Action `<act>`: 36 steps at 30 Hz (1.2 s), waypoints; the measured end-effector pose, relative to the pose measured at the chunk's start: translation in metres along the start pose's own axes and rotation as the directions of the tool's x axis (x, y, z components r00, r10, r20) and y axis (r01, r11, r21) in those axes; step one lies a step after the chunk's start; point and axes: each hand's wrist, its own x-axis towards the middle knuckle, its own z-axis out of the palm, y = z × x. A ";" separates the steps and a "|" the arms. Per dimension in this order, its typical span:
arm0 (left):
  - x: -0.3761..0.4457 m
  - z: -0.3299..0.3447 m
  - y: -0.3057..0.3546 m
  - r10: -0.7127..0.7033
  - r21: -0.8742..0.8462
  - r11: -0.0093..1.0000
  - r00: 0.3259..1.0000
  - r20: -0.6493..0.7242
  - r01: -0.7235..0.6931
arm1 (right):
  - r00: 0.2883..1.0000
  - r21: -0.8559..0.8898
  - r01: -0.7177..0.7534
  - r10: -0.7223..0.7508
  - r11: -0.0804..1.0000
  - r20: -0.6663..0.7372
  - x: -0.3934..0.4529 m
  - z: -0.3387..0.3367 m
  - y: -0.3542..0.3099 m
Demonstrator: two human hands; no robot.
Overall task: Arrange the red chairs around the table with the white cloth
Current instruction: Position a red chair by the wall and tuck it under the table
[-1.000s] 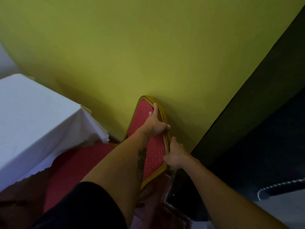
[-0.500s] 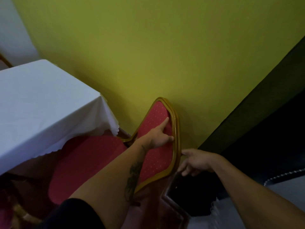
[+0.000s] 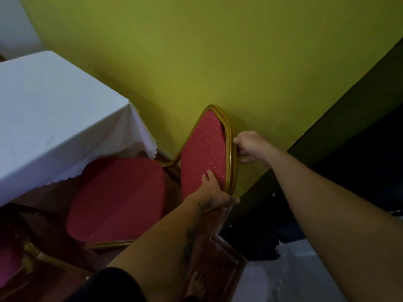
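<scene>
While the red chair point(image 3: 122, 197) already stands with its seat partly under the hanging edge of the white cloth point(image 3: 54, 118), its backrest leans close to the yellow wall point(image 3: 218, 62), so final squaring seems left. The left hand point(image 3: 214, 194) grips the backrest's lower rim; the right hand point(image 3: 250, 147) curls around its far edge. Another red chair point(image 3: 8, 258) shows beside the chair's near corner, placement unclear.

Red chair point(image 3: 139, 192) centre frame, seat partly under white-clothed table point(image 3: 50, 118) at left. Left hand point(image 3: 214, 194) grips backrest bottom; right hand point(image 3: 250, 147) on gold frame edge.
</scene>
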 end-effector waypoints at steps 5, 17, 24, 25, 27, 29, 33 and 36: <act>0.004 0.013 0.014 -0.064 -0.016 0.998 0.995 -0.077 0.063 | 0.997 -0.051 -0.005 0.009 0.999 0.071 0.029 0.015 -0.002; -0.024 0.006 0.010 -0.078 -0.065 0.996 0.981 -0.176 0.067 | 0.998 -0.032 0.032 -0.030 0.999 0.059 0.032 0.029 -0.007; -0.065 -0.013 -0.041 -0.030 0.104 0.994 0.989 -0.147 0.046 | 0.996 0.018 0.042 -0.043 0.999 0.079 -0.009 0.069 -0.002; -0.072 -0.015 -0.050 -0.030 0.122 0.991 0.989 -0.145 0.048 | 0.996 0.024 0.042 -0.044 0.999 0.079 -0.016 0.076 -0.001; -0.089 -0.023 -0.067 -0.023 0.143 0.989 0.989 -0.145 0.044 | 0.996 0.047 0.041 -0.044 0.998 0.080 -0.028 0.093 0.001; -0.109 -0.031 -0.084 -0.024 0.133 0.990 0.988 -0.153 0.045 | 0.996 0.074 0.041 -0.047 0.996 0.081 -0.039 0.112 0.003; -0.144 -0.051 -0.121 -0.020 0.165 0.985 0.980 -0.200 0.054 | 0.997 0.089 0.063 -0.066 0.994 0.034 -0.065 0.154 0.003; -0.169 -0.068 -0.147 -0.036 0.218 0.972 0.973 -0.229 0.087 | 0.997 0.133 0.076 -0.079 0.988 0.022 -0.084 0.183 0.000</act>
